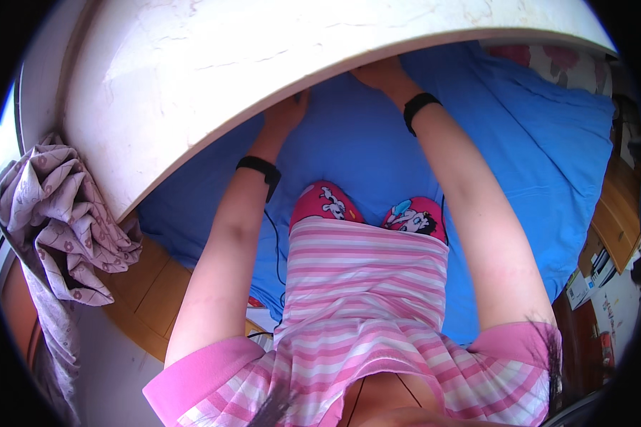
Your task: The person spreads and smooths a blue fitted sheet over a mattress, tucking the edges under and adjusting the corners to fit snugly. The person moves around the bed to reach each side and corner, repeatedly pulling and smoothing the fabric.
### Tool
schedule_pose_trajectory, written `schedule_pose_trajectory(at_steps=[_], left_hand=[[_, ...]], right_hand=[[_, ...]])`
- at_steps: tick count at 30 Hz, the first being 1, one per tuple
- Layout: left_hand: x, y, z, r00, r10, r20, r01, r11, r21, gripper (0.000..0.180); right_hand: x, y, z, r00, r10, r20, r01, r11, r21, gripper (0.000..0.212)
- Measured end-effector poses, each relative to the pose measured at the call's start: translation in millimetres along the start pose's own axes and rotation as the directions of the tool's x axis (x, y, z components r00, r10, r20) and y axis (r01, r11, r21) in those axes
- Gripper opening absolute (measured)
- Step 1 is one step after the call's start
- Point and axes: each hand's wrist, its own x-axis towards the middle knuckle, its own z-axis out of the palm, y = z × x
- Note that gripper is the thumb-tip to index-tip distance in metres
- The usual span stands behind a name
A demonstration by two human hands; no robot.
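1. The blue sheet (pixel 363 142) is spread wide under the person's knees (pixel 327 204) and runs forward beneath the edge of a white marbled ledge (pixel 263 57); soft creases show on its right side.
2. The left hand (pixel 288 112) reaches to the ledge's edge, over the sheet, with its fingers mostly covered. I cannot tell whether its grip is wide, narrow or holding cloth.
3. The right hand (pixel 382 73) reaches farther forward, and its fingertips pass out of sight behind the same edge. Its grip cannot be told either.
4. For good handling here, I judge that 2 even, gentle pressures suit the thin cloth better than 1 hard tug, which could bunch it.
5. Knuckles could scrape the ledge, so low, flat wrists seem wise.
6. The knees probably pin the sheet; shifting weight back should free slack.
7. A thin black cord (pixel 275 238) hangs beside the left forearm and could snag.
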Motion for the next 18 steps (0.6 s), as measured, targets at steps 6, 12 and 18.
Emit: schedule_pose_trajectory(at_steps=[6, 12, 18], left_hand=[[-11, -37, 23, 0.996, -0.094, 0.004, 0.094, 0.995, 0.013, 0.066], [0, -67, 11, 0.966, -0.097, 0.241, 0.174, 0.93, -0.324, 0.055], [-46, -51, -24, 0.99, -0.086, 0.109, 0.094, 0.992, -0.078, 0.057]], right_hand=[[-6, 14, 20, 0.987, 0.033, 0.154, -0.054, 0.99, 0.13, 0.06], [4, 9, 41, 0.988, 0.077, 0.131, -0.082, 0.996, 0.033, 0.059], [0, 1, -1, 0.99, -0.005, 0.138, 0.001, 1.0, 0.028, 0.063]])
